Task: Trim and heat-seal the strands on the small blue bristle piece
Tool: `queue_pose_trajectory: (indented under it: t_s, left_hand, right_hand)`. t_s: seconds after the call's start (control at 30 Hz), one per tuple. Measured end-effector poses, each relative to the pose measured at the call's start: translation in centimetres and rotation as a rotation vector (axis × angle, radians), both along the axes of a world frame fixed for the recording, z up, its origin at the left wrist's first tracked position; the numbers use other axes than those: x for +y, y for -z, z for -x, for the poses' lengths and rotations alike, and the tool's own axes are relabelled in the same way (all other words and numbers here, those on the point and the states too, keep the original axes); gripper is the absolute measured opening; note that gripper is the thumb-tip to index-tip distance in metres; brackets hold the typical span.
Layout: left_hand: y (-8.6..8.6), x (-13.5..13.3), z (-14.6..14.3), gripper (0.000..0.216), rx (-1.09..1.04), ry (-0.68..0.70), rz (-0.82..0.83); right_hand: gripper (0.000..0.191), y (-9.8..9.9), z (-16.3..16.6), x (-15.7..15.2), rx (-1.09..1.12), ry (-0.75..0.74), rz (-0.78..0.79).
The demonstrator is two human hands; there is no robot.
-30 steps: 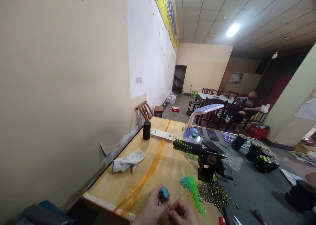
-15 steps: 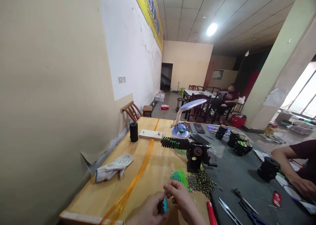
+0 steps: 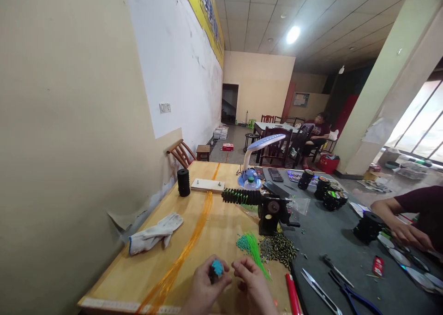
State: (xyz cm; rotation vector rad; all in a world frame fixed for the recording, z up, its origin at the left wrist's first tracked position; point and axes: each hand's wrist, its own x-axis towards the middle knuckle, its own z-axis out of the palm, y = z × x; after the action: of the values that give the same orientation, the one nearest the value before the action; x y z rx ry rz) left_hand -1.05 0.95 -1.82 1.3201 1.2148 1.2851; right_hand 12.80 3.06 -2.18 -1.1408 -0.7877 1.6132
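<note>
My left hand [image 3: 202,287] is closed around a small bright-blue piece with a toothed edge [image 3: 217,267]; a dark part shows beneath it. Close by on the right, my right hand [image 3: 254,282] has its thumb and forefinger pinched together, and whatever lies between them is too small to make out. The two hands are a little apart. Just beyond them lie a pile of teal beads [image 3: 243,243], a bundle of bright green strands [image 3: 255,252] and a heap of dark and gold beads [image 3: 284,250].
A black hand-cranked winder [image 3: 268,211] holds a ridged spool [image 3: 240,196] wound with green line. Orange strands [image 3: 194,241] run down the table past a white glove [image 3: 155,233]. Scissors [image 3: 320,289], pliers [image 3: 351,292] and a red tube [image 3: 292,294] lie right. A co-worker's hand [image 3: 411,236] is far right.
My left hand has turned and risen slightly, so the blue piece now faces upward. My right hand has drawn a little away from it. The view has shifted slightly.
</note>
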Motion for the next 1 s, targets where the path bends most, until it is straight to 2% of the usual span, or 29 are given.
queue_pose_trajectory:
  t_s: [0.17, 0.23, 0.33, 0.43, 0.57, 0.63, 0.73, 1.0]
  left_hand:
    - [1.4, -0.4, -2.5, 0.022, 0.148, -0.149, -0.076]
    - [1.4, -0.5, -3.2, 0.021, 0.142, -0.195, -0.094]
    - [1.2, -0.7, -3.6, 0.021, 0.063, -0.194, -0.092]
    - [1.2, -0.8, -3.3, 0.025, -0.006, -0.163, -0.059]
    - [1.3, -0.8, -2.3, 0.031, -0.013, -0.128, 0.012]
    - [1.3, -0.8, -1.9, 0.032, -0.013, -0.107, 0.041]
    - [1.3, -0.9, -1.6, 0.033, -0.039, -0.097, 0.06]
    - [0.9, -0.8, -1.5, 0.036, -0.01, -0.093, 0.081]
  right_hand:
    - [0.046, 0.5, 1.2, -1.2, 0.293, 0.105, 0.113]
    - [0.047, 0.6, 1.4, -1.5, 0.359, 0.136, 0.162]
    - [0.042, 1.1, 1.1, -1.7, 0.405, 0.151, 0.163]
    - [0.043, 1.9, 0.7, -2.0, 0.356, 0.155, 0.11]
    - [0.068, 2.9, 0.6, -3.0, 0.215, 0.193, -0.062]
    - [0.074, 3.2, 0.7, -3.4, 0.183, 0.198, -0.142]
    - [0.074, 3.3, 0.8, -3.9, 0.17, 0.193, -0.192]
    - [0.068, 3.7, 1.1, -4.0, 0.181, 0.207, -0.205]
